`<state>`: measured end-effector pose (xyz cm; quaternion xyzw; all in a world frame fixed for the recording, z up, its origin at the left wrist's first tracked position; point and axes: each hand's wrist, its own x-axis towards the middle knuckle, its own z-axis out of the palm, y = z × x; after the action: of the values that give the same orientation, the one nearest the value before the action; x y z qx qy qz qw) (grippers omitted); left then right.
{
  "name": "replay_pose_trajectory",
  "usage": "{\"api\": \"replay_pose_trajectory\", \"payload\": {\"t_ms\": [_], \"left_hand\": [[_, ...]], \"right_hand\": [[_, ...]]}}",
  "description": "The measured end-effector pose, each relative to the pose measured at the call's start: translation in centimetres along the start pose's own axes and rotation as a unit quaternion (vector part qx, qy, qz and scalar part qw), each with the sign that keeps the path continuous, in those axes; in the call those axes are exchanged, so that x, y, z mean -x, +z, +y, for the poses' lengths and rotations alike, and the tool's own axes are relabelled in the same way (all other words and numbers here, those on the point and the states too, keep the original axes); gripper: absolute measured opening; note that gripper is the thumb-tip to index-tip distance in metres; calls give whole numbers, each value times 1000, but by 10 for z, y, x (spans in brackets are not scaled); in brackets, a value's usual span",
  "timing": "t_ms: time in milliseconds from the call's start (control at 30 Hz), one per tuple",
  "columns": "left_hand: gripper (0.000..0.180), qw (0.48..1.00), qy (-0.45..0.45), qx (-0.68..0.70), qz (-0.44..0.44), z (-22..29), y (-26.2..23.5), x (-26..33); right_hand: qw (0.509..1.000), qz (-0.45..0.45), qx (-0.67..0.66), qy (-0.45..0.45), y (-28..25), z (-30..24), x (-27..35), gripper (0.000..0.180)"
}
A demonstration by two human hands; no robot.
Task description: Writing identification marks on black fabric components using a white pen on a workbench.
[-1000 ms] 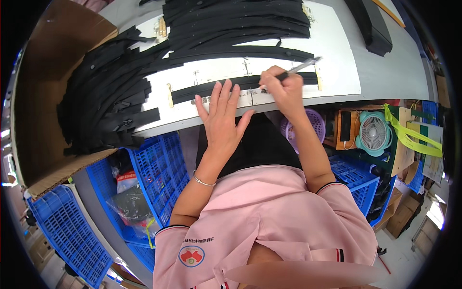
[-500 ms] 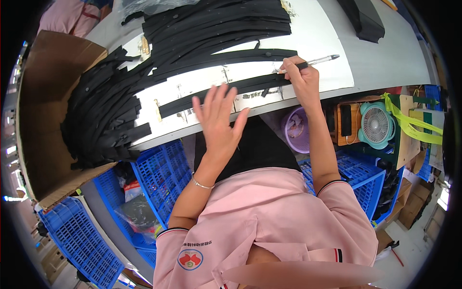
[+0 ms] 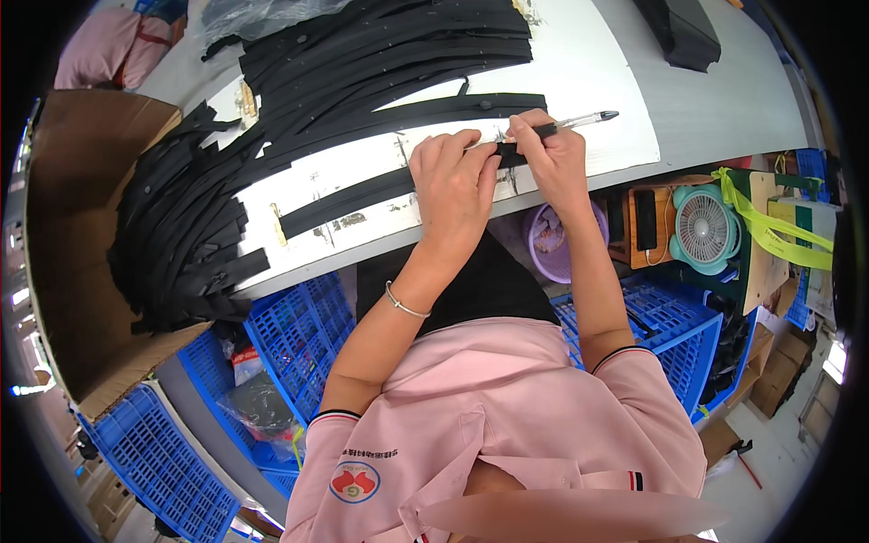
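Left hand (image 3: 453, 192): fingers bent, thumb near forefinger, tips at the right part of one black strip (image 3: 348, 200) (pinched or merely pressed, one cannot tell). Right hand (image 3: 554, 165): fingers closed round a clear pen (image 3: 585, 119). Strip: lying along the near side of a white board (image 3: 608, 127).

Black strip (image 3: 348, 204): long, narrow and flat; laid along the near edge of the white board (image 3: 606, 86), its left end exposed and its right part partly covered by the left hand (image 3: 453, 190).
Pen (image 3: 584, 119): clear-barrelled with a dark grip; held slanted in the right hand (image 3: 559, 167) near the strip's right end, its back end pointed rightward over the board.
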<state>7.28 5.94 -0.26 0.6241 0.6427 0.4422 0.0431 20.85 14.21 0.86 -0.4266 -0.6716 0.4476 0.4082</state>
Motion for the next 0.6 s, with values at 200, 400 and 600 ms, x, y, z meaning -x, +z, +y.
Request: {"api": "replay_pose_trajectory", "payload": {"t_ms": [200,400,600], "left_hand": [[17,1000,0,-12,12,-1,2,0],[17,1000,5,-23,19,-3,1,0],[17,999,13,-11,31,-2,1,4]], "right_hand": [[1000,-10,10,3,2,4,-1,22],[997,-8,44,-56,4,5,-2,21],[998,26,-50,-12,0,4,8,23]]}}
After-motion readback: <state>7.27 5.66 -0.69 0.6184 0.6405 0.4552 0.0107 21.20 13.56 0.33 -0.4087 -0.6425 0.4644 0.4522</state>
